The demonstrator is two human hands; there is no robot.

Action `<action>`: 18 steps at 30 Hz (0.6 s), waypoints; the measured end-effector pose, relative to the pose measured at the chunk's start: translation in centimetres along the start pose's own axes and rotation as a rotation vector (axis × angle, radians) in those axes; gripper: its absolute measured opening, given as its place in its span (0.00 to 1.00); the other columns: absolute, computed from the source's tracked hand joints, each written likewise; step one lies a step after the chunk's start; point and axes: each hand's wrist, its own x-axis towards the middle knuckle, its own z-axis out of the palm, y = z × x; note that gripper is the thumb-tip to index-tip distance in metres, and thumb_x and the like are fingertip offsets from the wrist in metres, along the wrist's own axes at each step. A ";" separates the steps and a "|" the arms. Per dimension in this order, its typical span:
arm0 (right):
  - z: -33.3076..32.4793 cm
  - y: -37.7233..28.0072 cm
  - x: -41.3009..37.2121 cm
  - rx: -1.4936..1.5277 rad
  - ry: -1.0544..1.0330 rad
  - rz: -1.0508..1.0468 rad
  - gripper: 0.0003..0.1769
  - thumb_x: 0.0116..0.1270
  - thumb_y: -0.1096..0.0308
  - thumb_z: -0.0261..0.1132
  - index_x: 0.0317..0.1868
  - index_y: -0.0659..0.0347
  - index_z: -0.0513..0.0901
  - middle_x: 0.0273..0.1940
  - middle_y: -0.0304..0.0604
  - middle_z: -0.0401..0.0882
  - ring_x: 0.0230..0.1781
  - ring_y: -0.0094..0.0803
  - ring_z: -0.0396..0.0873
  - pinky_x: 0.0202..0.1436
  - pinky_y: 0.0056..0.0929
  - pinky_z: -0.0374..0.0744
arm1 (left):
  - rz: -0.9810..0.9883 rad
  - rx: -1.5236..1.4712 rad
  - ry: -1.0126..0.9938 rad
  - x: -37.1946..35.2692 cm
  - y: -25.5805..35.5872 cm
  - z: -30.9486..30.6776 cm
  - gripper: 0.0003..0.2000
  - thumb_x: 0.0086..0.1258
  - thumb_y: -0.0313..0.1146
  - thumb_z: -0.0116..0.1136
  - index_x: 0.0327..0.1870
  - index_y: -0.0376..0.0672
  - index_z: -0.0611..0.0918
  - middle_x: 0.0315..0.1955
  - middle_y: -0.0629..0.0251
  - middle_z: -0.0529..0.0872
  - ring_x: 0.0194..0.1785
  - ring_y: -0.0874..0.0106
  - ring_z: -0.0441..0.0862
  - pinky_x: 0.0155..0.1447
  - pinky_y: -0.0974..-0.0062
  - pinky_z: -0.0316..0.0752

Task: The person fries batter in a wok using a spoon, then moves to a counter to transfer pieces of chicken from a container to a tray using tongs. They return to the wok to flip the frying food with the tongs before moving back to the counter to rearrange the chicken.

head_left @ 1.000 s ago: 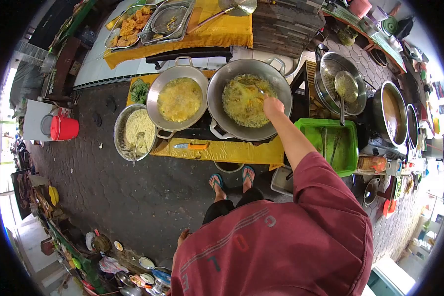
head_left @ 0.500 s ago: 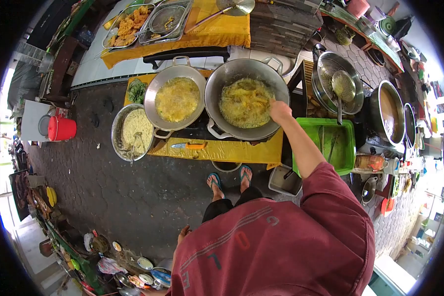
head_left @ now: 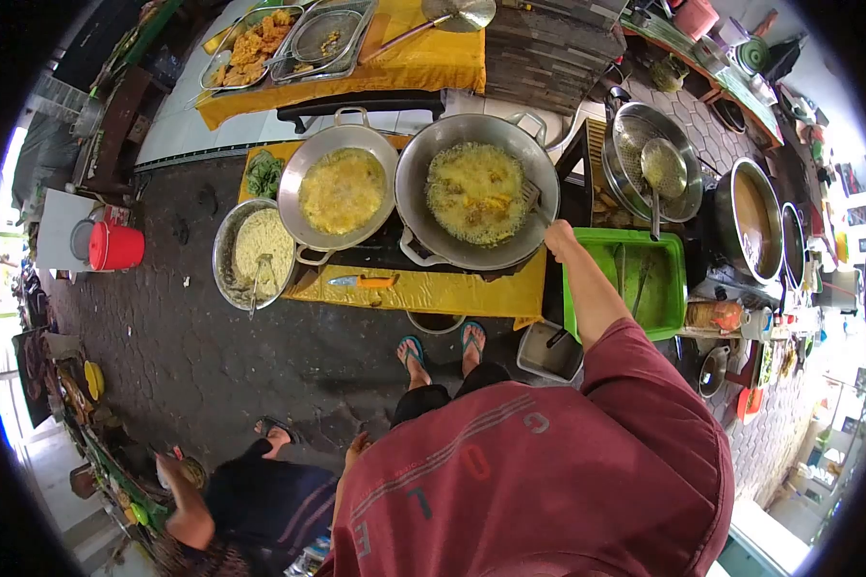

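My right hand is closed round the handle of a slotted metal spatula, whose blade dips at the right side of the large wok. Yellowish food bubbles in the oil there. Left of it stands a second, smaller wok with foaming oil and frying food. Beside that wok is a metal bowl of pale batter with a ladle in it. My left hand hangs low at my side, mostly hidden by my shirt.
An orange-handled knife lies on the yellow table cover. To the right are a green tub with utensils and a pan with a skimmer. Trays of fried food stand at the back. Another person is close at lower left.
My right hand has drawn back toward me and slightly right, so the spatula blade now shows at the wok's right side. Another person has come into view at lower left.
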 end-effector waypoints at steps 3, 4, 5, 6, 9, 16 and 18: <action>1.2 1.1 -0.8 -1.365 -0.127 -0.575 0.12 0.60 0.76 0.50 0.39 0.62 0.80 0.34 0.50 0.78 0.37 0.42 0.78 0.34 0.48 0.75 | -0.005 -0.011 -0.006 0.1 -0.2 0.3 0.23 0.66 0.29 0.52 0.62 0.38 0.65 0.39 0.66 0.78 0.42 0.76 0.75 0.48 0.77 0.71; 2.9 2.7 1.1 -0.483 -0.096 -0.353 0.13 0.61 0.75 0.50 0.42 0.60 0.79 0.35 0.50 0.78 0.37 0.42 0.77 0.34 0.48 0.75 | -0.006 -0.013 -0.007 0.1 -0.3 0.1 0.23 0.66 0.29 0.52 0.62 0.38 0.65 0.39 0.66 0.78 0.42 0.76 0.75 0.48 0.77 0.71; 2.9 2.1 -1.1 0.391 -0.056 -0.101 0.14 0.61 0.74 0.50 0.45 0.59 0.78 0.35 0.50 0.78 0.37 0.43 0.77 0.34 0.48 0.74 | -0.007 -0.015 -0.007 0.1 -0.5 -0.1 0.23 0.66 0.29 0.52 0.62 0.38 0.65 0.39 0.66 0.78 0.42 0.76 0.75 0.48 0.77 0.71; 2.7 1.5 -3.3 0.393 -0.060 -0.101 0.14 0.61 0.74 0.50 0.45 0.59 0.78 0.35 0.50 0.78 0.37 0.43 0.77 0.34 0.48 0.74 | -0.008 -0.017 -0.008 -0.1 -0.6 -0.3 0.23 0.66 0.29 0.52 0.62 0.38 0.65 0.39 0.66 0.78 0.42 0.76 0.75 0.48 0.77 0.71; 1.3 -0.2 -8.7 0.258 0.081 -0.108 0.20 0.60 0.72 0.50 0.53 0.57 0.73 0.44 0.52 0.78 0.42 0.46 0.78 0.41 0.45 0.76 | 0.008 -0.020 -0.026 0.7 -2.1 -1.4 0.23 0.66 0.28 0.52 0.62 0.38 0.65 0.39 0.65 0.78 0.42 0.75 0.76 0.47 0.77 0.72; -1.9 -2.7 -15.5 -0.191 0.193 -0.186 0.27 0.60 0.71 0.49 0.62 0.50 0.66 0.54 0.51 0.73 0.56 0.47 0.71 0.55 0.41 0.72 | -0.018 -0.008 0.061 -0.2 -0.3 0.2 0.23 0.65 0.27 0.52 0.62 0.37 0.65 0.37 0.67 0.78 0.39 0.76 0.76 0.46 0.77 0.72; -1.7 -3.0 -15.8 -0.184 0.216 -0.202 0.28 0.59 0.70 0.48 0.62 0.47 0.67 0.52 0.53 0.74 0.55 0.47 0.71 0.55 0.41 0.72 | 0.003 -0.072 0.037 0.6 -1.0 -0.1 0.23 0.65 0.27 0.53 0.62 0.37 0.65 0.36 0.67 0.78 0.39 0.76 0.76 0.45 0.77 0.72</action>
